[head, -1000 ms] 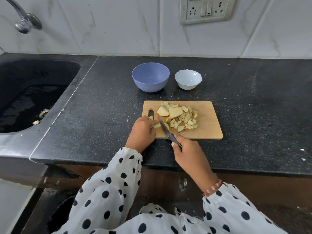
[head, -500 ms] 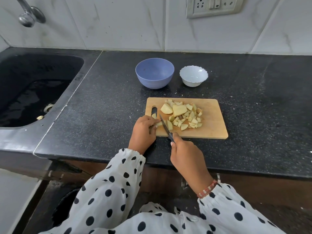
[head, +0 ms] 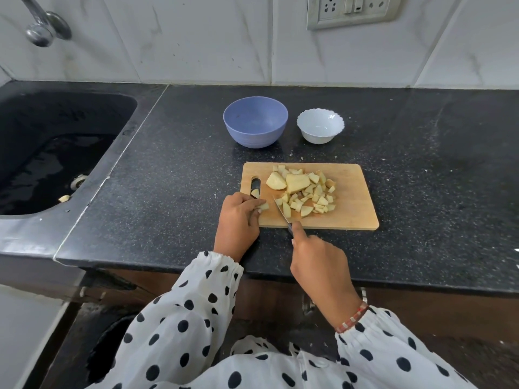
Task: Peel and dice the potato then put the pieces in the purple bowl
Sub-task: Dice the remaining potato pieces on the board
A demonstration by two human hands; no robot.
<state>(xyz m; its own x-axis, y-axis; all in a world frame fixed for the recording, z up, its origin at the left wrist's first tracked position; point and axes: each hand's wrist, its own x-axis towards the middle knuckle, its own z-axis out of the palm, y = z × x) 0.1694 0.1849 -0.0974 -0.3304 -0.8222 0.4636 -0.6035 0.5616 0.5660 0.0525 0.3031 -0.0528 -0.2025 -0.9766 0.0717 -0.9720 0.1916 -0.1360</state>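
Two hands are at work at the near edge of the wooden cutting board, which lies flat on the black speckled counter. Your left hand sits at the board's near-left corner, fingers curled, pinching a small potato piece against the wood just below the handle slot. Your right hand is wrapped around the handle of the knife, index finger laid forward along the top; the blade slants up and to the left, its tip beside the near edge of the pile and apart from the pinched piece.

The diced potato is heaped on the middle of the board — many small cubes, with two bigger uncut chunks at the far-left side of the heap. One stray bit lies in the handle slot.

The purple bowl stands upright beyond the board, well apart from it, with nothing inside (its inner wall shows bare). Just to its right stands a small white bowl with a scalloped rim, near it but not touching.

To the left is the dark sink, holding shallow water, with a tap above it — and a socket plate on the tiled wall.
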